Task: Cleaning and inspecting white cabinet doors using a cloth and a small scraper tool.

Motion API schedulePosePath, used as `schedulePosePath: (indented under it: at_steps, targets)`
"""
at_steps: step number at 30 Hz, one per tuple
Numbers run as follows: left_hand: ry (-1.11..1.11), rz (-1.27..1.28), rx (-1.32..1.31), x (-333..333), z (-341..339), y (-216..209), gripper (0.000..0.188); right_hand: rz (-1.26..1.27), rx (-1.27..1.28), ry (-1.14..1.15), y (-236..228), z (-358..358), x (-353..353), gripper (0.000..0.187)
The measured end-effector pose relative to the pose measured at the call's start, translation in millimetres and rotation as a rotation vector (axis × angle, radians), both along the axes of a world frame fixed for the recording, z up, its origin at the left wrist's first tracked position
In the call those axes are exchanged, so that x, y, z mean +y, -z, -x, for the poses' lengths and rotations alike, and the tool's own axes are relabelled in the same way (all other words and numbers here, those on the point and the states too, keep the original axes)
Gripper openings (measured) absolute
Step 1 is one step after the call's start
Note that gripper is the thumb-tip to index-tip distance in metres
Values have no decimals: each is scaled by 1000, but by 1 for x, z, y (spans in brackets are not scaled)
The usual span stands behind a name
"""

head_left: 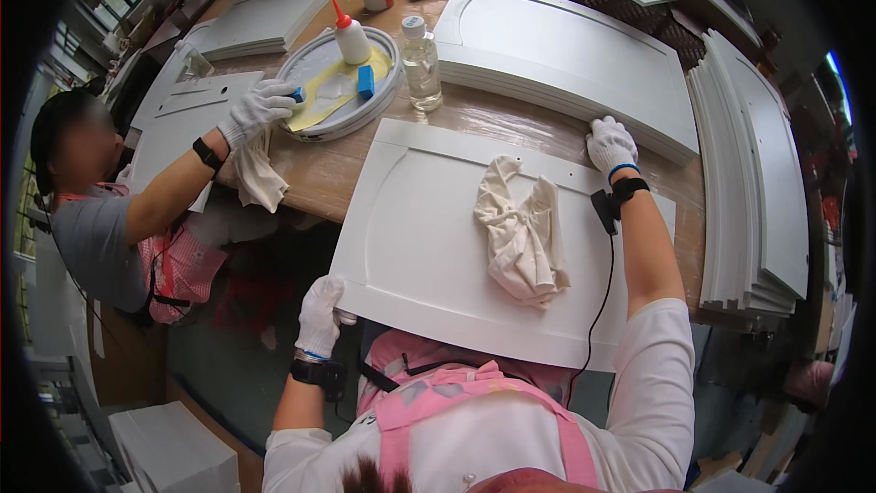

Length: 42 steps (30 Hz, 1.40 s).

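Observation:
A white cabinet door panel [429, 219] lies in front of me, its near edge jutting past the table over my lap. My left hand [321, 315], in a white knit glove, is closed on the panel's near left corner. Beyond its far right edge, my gloved right hand [611, 144] has curled fingers against the near side of a stack of white panels [557, 36]; what is under the fingers is hidden. A crumpled cream cloth [522, 233] rests on the right half of the panel.
At left, a co-worker's gloved hand [262, 112] holds a blue block [297, 94] by a round tub lid [383, 82]. On the lid are another blue block [366, 81] and a red-tipped glue bottle [350, 40]. A clear bottle [422, 64] stands beside. Upright panels [744, 173] lean at right.

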<state>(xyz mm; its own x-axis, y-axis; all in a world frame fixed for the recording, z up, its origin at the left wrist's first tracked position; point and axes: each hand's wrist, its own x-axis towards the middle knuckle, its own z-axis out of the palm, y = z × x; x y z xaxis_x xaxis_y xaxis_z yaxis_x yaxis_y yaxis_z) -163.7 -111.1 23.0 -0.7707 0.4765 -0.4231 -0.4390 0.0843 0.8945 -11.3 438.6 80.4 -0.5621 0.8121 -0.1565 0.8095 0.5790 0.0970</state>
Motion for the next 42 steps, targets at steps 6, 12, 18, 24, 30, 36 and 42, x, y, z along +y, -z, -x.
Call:
schedulePosePath:
  at_steps: [6,12,18,24,30,36,42]
  targets:
    - [-87,60,36,-1,10,3,25,-4,25,-68,4,8,16,31]
    - [-111,107,90,0,4,-3,30,97,76,-79,6,7,26,35]
    - [-184,-138,-221,7,-31,-3,37,173,298,-128,15,-18,28,31]
    - [20,-101,-550,30,-77,-13,33,191,501,-98,-32,-75,19,26]
    - [647,477,-122,65,-119,-63,36,167,917,190,-22,-250,30,23]
    - [1072,172,1557,141,-158,-67,62,-8,804,185,11,-306,-7,18]
    - [1116,293,1797,156,-177,-27,45,-135,765,17,37,-296,8,12]
